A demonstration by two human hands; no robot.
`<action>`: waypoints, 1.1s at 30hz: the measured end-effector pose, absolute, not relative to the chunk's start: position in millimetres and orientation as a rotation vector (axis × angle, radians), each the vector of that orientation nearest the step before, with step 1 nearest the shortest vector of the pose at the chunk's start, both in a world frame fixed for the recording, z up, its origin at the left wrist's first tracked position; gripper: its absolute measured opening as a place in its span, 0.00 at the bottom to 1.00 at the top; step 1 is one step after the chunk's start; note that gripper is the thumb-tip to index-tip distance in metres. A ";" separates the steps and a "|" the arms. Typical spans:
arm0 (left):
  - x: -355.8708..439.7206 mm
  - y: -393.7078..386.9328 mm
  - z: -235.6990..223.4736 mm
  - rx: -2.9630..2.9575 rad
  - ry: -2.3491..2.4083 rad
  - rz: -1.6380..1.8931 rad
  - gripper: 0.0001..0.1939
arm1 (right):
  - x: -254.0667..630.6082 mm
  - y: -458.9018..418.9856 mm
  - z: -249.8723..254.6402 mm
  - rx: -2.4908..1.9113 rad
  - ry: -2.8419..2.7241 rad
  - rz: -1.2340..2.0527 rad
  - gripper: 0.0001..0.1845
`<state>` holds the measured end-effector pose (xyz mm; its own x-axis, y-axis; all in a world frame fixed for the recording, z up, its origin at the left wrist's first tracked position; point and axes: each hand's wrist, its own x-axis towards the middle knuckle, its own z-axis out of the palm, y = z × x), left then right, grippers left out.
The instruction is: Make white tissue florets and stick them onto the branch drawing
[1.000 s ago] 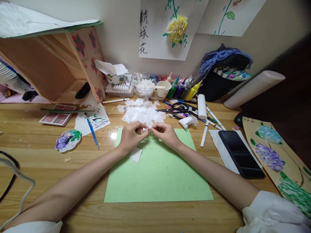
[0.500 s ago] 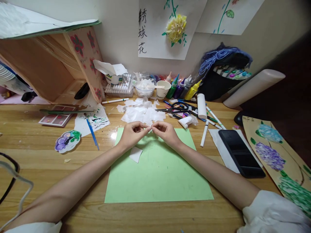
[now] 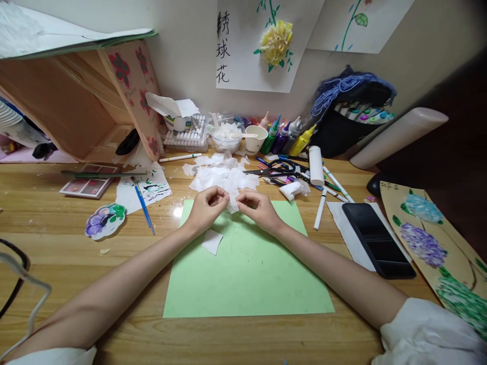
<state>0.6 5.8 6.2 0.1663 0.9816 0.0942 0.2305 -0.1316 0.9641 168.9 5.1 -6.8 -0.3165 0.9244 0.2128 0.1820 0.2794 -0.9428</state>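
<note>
Paper piece (image 3: 233,205) is held from two sides by left hand (image 3: 207,209) and right hand (image 3: 261,209), thumbs and forefingers pinched closed, over far edge of green sheet (image 3: 249,279); it looks white and thin

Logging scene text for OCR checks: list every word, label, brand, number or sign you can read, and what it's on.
"绣球花": handwritten down the white sheet on the wall, beside the yellow flower.
Unreadable, too small: writing at the top corner of the tan painting.
Unreadable, blurred: label on the white tub.
No brand or number legible.
</note>
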 end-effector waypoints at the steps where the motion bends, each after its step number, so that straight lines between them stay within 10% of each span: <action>1: 1.1 5.7 6.1 1.553 1.214 1.050 0.08 | 169.0 5.2 -6.1 -1.011 -1.691 1.135 0.08; 33: 4.9 -7.9 -4.5 2.370 1.570 1.191 0.07 | 167.5 3.5 -5.7 -1.044 -1.661 1.223 0.17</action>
